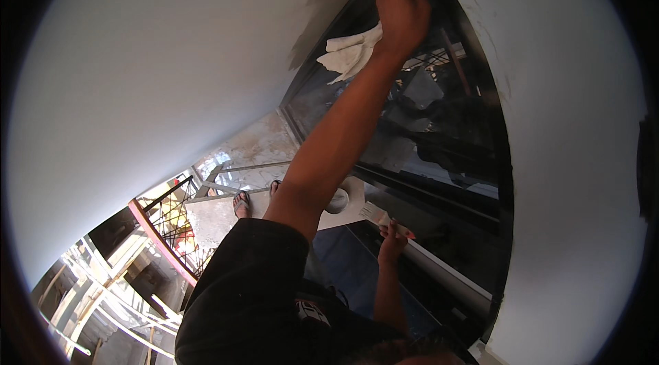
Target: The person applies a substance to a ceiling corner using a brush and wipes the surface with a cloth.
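High up, my left hand [403, 12] is closed on a whitish cloth [351, 53], pressing it near the top of a dark glass pane [439, 132]. Part of the cloth hangs out beside my wrist, and another bit shows above my fingertips. Lower down, my right hand [391, 244] grips a paintbrush [376, 215], its pale bristles pointing up and left, with reddish colour at the handle end. The brush is close to the lower part of the dark window frame [419, 197]. My left forearm crosses in front of the glass and hides part of it.
A pale wall [576, 159] stands on the right, another large pale surface [158, 70] on the left. Below are a round whitish container [337, 201], feet in sandals [241, 204] on a light board, and a reddish curved rail [161, 241] with scaffold-like poles beyond.
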A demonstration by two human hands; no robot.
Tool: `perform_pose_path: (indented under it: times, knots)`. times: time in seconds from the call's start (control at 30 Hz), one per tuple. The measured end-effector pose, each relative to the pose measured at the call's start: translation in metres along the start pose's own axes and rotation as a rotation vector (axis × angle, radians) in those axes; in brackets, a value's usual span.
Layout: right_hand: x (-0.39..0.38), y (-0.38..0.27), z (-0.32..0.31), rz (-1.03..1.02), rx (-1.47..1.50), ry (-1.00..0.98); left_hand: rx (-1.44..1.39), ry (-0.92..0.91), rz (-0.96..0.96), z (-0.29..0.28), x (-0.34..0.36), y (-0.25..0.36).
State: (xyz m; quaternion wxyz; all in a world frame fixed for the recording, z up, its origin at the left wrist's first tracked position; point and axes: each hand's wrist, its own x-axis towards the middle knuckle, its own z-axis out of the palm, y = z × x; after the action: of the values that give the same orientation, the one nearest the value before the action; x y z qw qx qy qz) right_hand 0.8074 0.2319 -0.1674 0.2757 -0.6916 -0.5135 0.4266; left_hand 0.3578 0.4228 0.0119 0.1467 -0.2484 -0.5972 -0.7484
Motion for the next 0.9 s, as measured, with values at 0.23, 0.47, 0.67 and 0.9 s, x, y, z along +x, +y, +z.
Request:
perform_pose_path:
  times: [0.23,0.47,0.67,0.9]
  knots:
    - [-0.004,-0.008,-0.002,0.046,-0.043,-0.012,0.067,0.011,-0.058,0.007,0.017,0.018]
    - [-0.004,-0.016,0.0,-0.015,-0.045,0.004,0.004,-0.071,-0.136,-0.01,0.014,0.013]
    - [-0.004,-0.012,-0.003,-0.067,-0.019,0.002,-0.029,-0.069,-0.104,-0.005,0.011,0.017]
    - [-0.006,-0.016,-0.001,-0.077,-0.036,-0.036,-0.02,-0.044,-0.078,-0.005,0.017,0.006]
